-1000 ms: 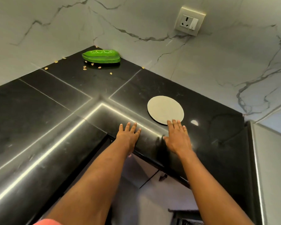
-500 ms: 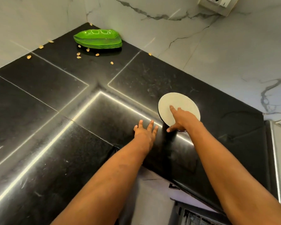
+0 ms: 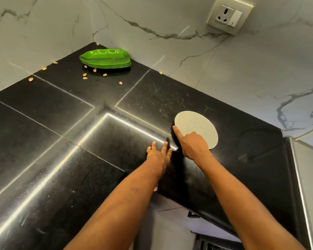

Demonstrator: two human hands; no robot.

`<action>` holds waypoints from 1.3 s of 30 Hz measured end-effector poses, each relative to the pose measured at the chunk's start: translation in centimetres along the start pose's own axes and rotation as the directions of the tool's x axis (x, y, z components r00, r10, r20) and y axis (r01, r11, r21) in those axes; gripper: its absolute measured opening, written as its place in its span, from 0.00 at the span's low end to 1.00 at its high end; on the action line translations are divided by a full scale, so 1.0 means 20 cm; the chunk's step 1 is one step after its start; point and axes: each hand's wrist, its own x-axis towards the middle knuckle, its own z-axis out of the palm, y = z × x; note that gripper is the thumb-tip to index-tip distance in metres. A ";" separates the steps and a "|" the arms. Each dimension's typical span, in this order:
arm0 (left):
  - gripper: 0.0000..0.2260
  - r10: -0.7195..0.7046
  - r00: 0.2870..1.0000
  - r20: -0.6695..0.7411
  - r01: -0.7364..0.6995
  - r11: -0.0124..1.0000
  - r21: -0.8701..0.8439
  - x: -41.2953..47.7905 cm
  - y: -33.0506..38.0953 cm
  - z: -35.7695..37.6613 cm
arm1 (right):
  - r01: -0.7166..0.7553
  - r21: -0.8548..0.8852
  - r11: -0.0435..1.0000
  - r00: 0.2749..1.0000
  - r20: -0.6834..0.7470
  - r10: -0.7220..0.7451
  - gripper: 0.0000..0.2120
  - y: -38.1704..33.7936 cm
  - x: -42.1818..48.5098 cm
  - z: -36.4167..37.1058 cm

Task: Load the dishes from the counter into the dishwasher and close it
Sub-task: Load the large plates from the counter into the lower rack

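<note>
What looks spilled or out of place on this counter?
Small tan bits, seeds or crumbs, lie scattered on the black counter around the stack of green plates in the far corner. The pale round plate looks tilted, its left edge raised by the right hand. Nothing looks damaged.

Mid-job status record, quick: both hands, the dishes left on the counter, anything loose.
left hand: flat on the counter, fingers straight, holding nothing
right hand: holds white plate by its near rim, index finger along the edge
white plate: left edge looks tipped up
green plates: stacked in the back corner, untouched
loose bits: scattered beside the green stack
</note>
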 end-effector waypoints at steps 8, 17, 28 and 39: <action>0.69 0.038 0.997 -0.061 -0.039 0.999 -0.008 -0.01 -0.04 0.04 | -0.385 0.401 0.831 0.813 -0.279 0.511 0.25 0.10 -0.40 -0.04; 0.43 -0.037 0.928 -0.370 -0.098 0.935 -0.340 -0.21 0.26 0.26 | -0.204 0.913 -0.354 0.261 0.400 0.879 0.14 0.17 -0.93 0.32; 0.35 -0.101 0.793 -0.601 -0.046 0.974 -0.224 -0.68 0.94 0.75 | 0.035 0.732 -0.680 0.466 0.591 0.659 0.07 0.00 -1.56 0.69; 0.34 -0.163 0.800 -0.578 0.045 0.976 -0.213 -1.20 1.21 1.25 | 0.006 0.715 -0.699 0.579 0.568 0.585 0.10 -0.34 -2.17 0.84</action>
